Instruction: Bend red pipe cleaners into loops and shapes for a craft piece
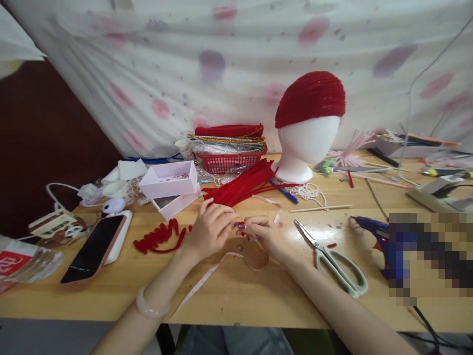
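Observation:
Both hands meet over the middle of the wooden table. My left hand (pixel 213 228) and my right hand (pixel 263 233) have their fingers pinched together around a small red piece (pixel 241 226), mostly hidden by the fingertips. Just behind them lies a bundle of red fuzzy stems (pixel 242 185). A coiled red strip (pixel 158 237) rests to the left of my left hand. Below the hands, a pale measuring tape (pixel 205 279) curls across the wood. Green-handled scissors (pixel 332 261) lie open to the right of my right hand.
A white foam head (pixel 308 143) wears a red cap (pixel 312 98) behind the hands. The red basket (pixel 232 161) and white boxes (pixel 169 181) stand left of it. A blue glue gun (pixel 373 231) lies right, a phone (pixel 94 249) left. The table (pixel 258 308) ends near my body.

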A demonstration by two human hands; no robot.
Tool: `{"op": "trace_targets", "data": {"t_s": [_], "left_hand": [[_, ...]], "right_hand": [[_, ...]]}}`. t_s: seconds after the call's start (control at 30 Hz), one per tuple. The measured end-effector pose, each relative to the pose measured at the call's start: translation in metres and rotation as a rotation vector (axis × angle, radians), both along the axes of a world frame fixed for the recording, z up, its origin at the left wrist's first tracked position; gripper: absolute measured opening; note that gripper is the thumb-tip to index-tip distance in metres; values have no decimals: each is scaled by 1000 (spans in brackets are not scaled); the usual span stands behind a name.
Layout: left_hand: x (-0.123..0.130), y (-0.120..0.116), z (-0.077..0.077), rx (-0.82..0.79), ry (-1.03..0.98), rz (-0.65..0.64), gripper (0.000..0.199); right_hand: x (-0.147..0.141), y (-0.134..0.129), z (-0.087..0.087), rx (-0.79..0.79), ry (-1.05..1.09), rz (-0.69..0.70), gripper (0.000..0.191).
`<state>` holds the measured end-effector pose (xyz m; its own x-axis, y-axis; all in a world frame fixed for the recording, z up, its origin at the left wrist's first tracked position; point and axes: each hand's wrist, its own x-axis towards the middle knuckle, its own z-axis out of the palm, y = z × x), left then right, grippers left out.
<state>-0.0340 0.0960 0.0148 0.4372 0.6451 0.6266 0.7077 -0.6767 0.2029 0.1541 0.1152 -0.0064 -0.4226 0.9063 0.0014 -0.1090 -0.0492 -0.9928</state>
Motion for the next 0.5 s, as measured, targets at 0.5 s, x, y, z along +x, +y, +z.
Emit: {"op": "trace_targets", "data": {"t_s": [0.5], "left_hand": [[8,-7,-3,79,-1,-21,27]], "right_hand": [[-4,0,4,-253,226,112,15]]}}
